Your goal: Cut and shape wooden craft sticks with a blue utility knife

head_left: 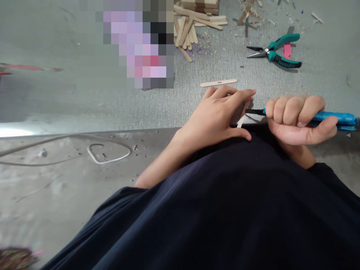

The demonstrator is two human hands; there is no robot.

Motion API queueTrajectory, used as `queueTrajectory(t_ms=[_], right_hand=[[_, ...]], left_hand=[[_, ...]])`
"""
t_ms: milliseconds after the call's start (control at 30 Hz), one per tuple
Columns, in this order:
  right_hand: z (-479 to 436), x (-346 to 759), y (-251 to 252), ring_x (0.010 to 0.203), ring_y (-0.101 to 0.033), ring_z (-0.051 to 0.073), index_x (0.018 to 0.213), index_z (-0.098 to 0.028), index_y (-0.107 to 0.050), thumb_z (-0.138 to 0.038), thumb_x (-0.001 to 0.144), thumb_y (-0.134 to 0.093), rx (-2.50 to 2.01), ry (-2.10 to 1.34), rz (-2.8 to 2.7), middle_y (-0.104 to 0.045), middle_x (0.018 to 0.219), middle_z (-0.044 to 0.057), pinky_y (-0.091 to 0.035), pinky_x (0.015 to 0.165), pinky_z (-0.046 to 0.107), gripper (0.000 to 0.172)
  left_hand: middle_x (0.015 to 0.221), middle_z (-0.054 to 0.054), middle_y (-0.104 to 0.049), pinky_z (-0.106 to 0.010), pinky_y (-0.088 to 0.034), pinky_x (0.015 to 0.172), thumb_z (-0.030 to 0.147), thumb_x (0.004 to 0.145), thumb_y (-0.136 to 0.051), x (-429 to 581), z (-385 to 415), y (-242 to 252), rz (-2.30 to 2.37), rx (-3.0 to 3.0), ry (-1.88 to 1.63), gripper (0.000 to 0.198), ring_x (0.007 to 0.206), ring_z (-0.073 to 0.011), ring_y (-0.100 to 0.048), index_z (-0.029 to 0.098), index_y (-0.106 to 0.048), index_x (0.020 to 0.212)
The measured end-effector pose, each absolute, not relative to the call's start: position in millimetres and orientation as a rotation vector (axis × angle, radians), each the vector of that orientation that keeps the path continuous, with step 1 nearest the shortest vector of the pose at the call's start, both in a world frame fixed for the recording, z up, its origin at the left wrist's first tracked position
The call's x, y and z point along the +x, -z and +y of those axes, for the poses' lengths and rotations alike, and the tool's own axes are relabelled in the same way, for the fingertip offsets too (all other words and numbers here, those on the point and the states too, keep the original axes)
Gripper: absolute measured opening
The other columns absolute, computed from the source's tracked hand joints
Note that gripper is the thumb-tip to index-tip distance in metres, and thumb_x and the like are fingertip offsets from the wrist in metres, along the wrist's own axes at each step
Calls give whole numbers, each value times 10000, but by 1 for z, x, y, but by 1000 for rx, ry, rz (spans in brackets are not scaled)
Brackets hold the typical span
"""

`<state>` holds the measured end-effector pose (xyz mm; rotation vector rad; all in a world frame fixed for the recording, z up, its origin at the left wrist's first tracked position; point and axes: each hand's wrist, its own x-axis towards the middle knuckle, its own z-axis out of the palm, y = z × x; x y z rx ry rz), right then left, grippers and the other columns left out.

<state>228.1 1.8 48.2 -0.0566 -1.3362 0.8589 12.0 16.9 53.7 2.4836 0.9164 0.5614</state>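
Near the table's front edge, my left hand (222, 107) lies spread over a short wooden craft stick (242, 119). The forefinger covers its far end and the thumb is by its near end, so the stick is held down between them. My right hand (298, 116) is wrapped around a blue-handled tool (336, 118). Its narrow black tip touches or hovers just over the stick; whether it is a knife or pliers I cannot tell. Just beyond my left hand lies another craft stick (218, 83) with a small dark mark at its middle.
Needle-nose pliers (266, 50) with green and black handles lie open beyond my right hand, a pink piece (287, 50) beside them. Loose craft sticks (188, 32), stacked bundles (201, 5) and wood shavings (255, 20) are farther back. A pixelated patch hides something at left. Bent wire (109, 162) lies on the floor.
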Motion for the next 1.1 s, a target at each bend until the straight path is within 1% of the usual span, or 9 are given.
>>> queueTrajectory(t_ms=[133,333,400,500,600,733,900,1000,1100], right_hand=[[4,224,-48,283,-194,74,644,-258,-307,-586,1065,-496,33,-843,-1344,-220,403,-104,-278,403,277,566],[3,221,-48,304,-206,80,628,-262,-326,-536,1044,-560,20,-871,-1301,-275,427,-98,-288,414,281,549],[3,221,-49,298,-194,78,625,-262,-310,-506,1056,-536,4,-877,-1302,-253,417,-104,-280,414,277,545],[3,223,-52,292,-148,70,617,-260,-277,-456,1075,-492,13,-890,-1343,-209,398,-111,-248,408,278,543],[2,227,-55,301,-139,73,599,-265,-276,-462,1072,-498,-16,-907,-1409,-182,384,-111,-252,409,291,558],[0,230,-55,321,-158,78,577,-262,-272,-486,1054,-551,-77,-919,-1417,-177,385,-108,-278,430,298,596],[-4,228,-53,338,-163,75,591,-256,-274,-455,1060,-564,-69,-928,-1357,-202,414,-108,-291,453,291,586],[-5,227,-54,336,-148,67,597,-249,-260,-468,1055,-579,-120,-921,-1337,-176,408,-112,-277,454,287,600],[-7,228,-54,331,-142,66,594,-251,-257,-461,1057,-579,-126,-908,-1345,-168,405,-113,-272,449,289,602]], left_hand=[[1542,-165,-682,-564,-364,1287,1042,817,-627,12,17,-54,914,2489,-563,1161,1449,-416,-559,238,-523,1648],[1534,-169,-678,-562,-378,1271,1027,829,-643,12,17,-54,922,2491,-559,1132,1440,-416,-553,230,-545,1628],[1531,-171,-679,-555,-386,1269,955,879,-679,12,16,-55,920,2496,-561,1053,1444,-410,-554,220,-553,1623],[1549,-163,-673,-545,-395,1268,744,981,-713,13,15,-57,922,2505,-556,848,1453,-393,-559,211,-556,1621],[1535,-149,-686,-553,-400,1261,597,985,-736,15,13,-57,962,2509,-552,773,1445,-390,-565,218,-542,1630],[1475,-131,-719,-564,-412,1245,630,932,-789,17,12,-55,1018,2513,-569,829,1394,-392,-575,251,-541,1627],[1419,-114,-717,-606,-402,1238,658,947,-765,16,12,-52,1063,2511,-591,749,1348,-386,-573,307,-577,1581],[1369,-126,-706,-631,-393,1234,722,936,-768,16,12,-52,1081,2494,-572,738,1321,-395,-563,316,-613,1533],[1281,-135,-708,-651,-406,1206,808,893,-779,16,12,-53,1109,2503,-577,786,1260,-400,-569,312,-651,1490]])
